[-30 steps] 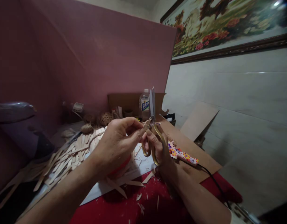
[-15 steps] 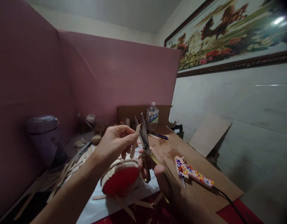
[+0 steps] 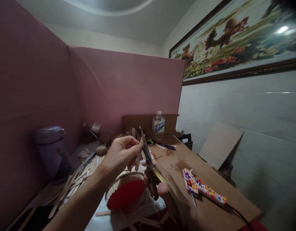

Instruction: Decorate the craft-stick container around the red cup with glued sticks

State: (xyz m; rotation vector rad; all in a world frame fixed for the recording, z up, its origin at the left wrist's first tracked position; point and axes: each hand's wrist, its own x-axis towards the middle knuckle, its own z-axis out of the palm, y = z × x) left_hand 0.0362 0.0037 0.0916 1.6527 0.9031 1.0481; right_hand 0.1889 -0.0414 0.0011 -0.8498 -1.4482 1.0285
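My left hand (image 3: 122, 152) pinches a thin wooden strip (image 3: 137, 161) upright between thumb and fingers. My right hand (image 3: 162, 184) is wrapped round the gold handles of a pair of scissors (image 3: 149, 160), whose blades point up and lie against the strip's upper end, close to my left fingertips. Beneath both hands a round basket (image 3: 126, 192) with a red inside and a pale scalloped edge stands tilted on white paper. Part of its right side is hidden by my right hand.
A flower-patterned glue gun (image 3: 203, 187) lies on the cardboard (image 3: 210, 179) at right. Wooden strips (image 3: 73, 179) are heaped at left near a purple bin (image 3: 52, 154). Behind stand a clear bottle (image 3: 159, 126) and a blue pen (image 3: 168, 146) lying flat.
The scissor blades have come closer together and onto the strip's upper end. The whole view has tilted up slightly, so the table things sit lower.
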